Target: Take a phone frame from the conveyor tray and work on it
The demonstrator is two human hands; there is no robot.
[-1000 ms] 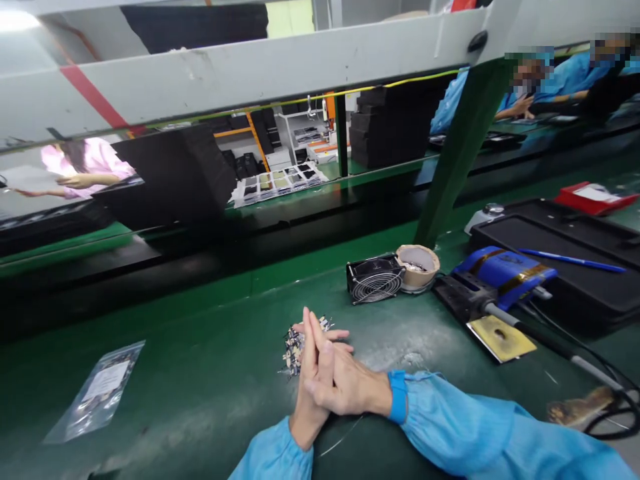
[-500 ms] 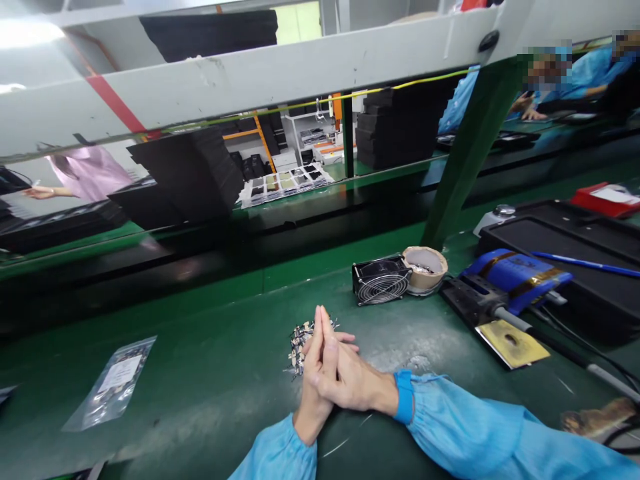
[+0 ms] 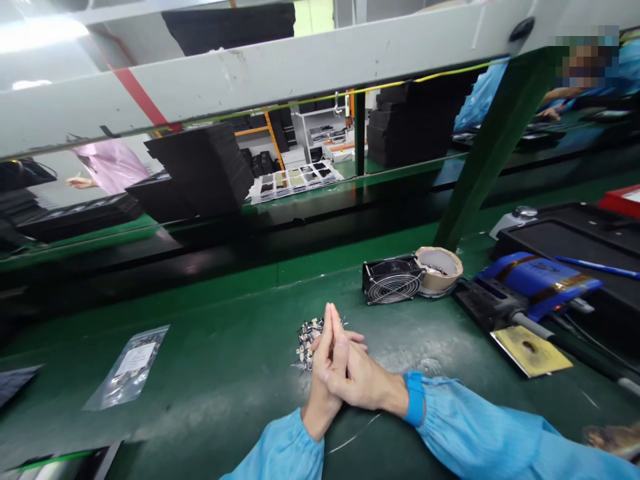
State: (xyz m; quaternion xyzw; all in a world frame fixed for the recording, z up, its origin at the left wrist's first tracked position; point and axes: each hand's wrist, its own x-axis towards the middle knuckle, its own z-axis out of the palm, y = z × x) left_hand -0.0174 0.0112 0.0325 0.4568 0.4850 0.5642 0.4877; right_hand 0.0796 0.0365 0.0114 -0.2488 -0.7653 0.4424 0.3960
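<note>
Small component pile sits loose on the green bench, just beyond the hands and partly hidden by them. Left hand and right hand press palm to palm over its near edge; fingers mostly straight, a few crossing, no object visible in them. Can't tell if anything small is between the palms. Blue band on right wrist. Fan farther back, right of the pile, tape roll beside it. Yellow sponge well to the right; clear bag well to the left.

Risk, my guess: hands parting low or quickly could scatter the parts, since nothing walls them in; thin leads might catch on a finger or bend under a palm edge.

Versus a second ago: hands stay pressed together, pile looks the same. View has swung left, so bench items sit farther right in frame; green-edged item at bottom left and dark packet at left edge now show.
</note>
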